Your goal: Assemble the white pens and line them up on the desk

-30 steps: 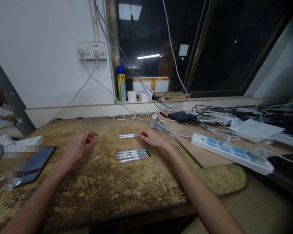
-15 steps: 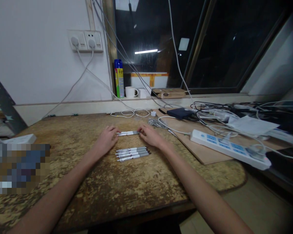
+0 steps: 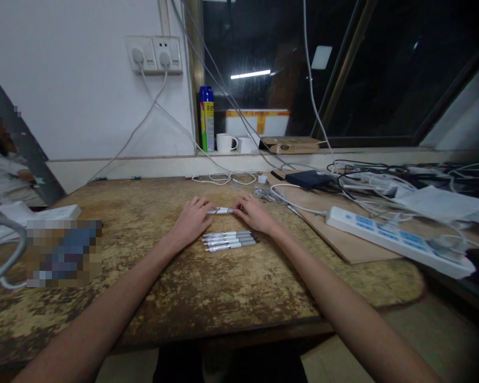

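My left hand (image 3: 195, 218) and my right hand (image 3: 253, 213) face each other over the worn wooden table (image 3: 163, 298). Between them a white and grey pen (image 3: 222, 210) lies crosswise. The fingers of my left hand are closed on its left part, and those of my right hand pinch its grey end. Closer to me, several similar pens (image 3: 228, 242) lie side by side in a row, their clear clips to the left and grey ends to the right. Neither hand touches that row.
A white power strip (image 3: 399, 239) rests on the right beside a brown board (image 3: 343, 244). Tangled cables (image 3: 367, 186) spread at the back right. A pixelated object (image 3: 66, 255) lies left. A spray can (image 3: 207, 119) and white mug (image 3: 225, 142) stand on the sill.
My view has shifted, so the scene sits further right and slightly higher. My left hand has slid along the pen, covering more of it, and the gap between the hands is smaller.
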Available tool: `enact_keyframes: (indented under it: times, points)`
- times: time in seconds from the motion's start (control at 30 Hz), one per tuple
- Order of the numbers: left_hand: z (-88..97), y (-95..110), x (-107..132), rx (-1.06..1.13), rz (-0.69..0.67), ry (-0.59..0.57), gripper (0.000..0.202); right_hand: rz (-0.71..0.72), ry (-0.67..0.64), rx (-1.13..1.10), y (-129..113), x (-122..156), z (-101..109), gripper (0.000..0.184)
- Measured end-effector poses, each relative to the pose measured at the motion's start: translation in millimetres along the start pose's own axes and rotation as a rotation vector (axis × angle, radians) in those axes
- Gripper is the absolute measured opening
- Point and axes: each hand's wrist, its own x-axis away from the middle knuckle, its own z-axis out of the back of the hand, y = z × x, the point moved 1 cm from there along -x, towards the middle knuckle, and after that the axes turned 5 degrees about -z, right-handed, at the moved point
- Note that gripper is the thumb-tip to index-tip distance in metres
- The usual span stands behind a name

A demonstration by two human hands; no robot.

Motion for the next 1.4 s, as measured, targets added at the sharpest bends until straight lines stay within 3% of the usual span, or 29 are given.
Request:
enact_keyframes:
  times: [0.17, 0.3, 0.5, 0.7, 0.9, 1.13, 1.27, 1.4]
  points:
    - [6.8, 7, -3, -0.051, -0.019, 0.001, 0.020, 0.013, -0.040, -0.196, -11, 0, 0, 0.023]
    - [10.4, 9, -4, -0.076, 0.004, 0.014, 0.029, 0.018, -0.066, -0.241, -22, 2, -2, 0.026]
    - [13.1, 18, -3, -0.174, 0.050, -0.028, 0.034, 0.065, -0.033, -0.019, -33, 7, 0, 0.027]
    - [17.9, 30, -7, -0.197, 0.204, -0.092, 0.039, 0.044, -0.015, 0.209, -40, 11, 11, 0.025]
    - [21.1, 32, -8, -0.178, 0.264, -0.172, 0.044, 0.100, -0.006, 0.285, -45, 13, 16, 0.024]
    - [23.7, 31, -6, -0.064, 0.313, -0.189, 0.048, 0.130, 0.007, 0.338, -56, 15, 21, 0.026]
    - [23.1, 25, -5, 0.047, 0.309, -0.118, 0.048, 0.133, 0.041, 0.265, -52, 14, 24, 0.020]
    - [18.4, 17, -3, 0.183, 0.192, -0.021, 0.044, 0.137, 0.093, -0.023, -42, 13, 24, 0.017]
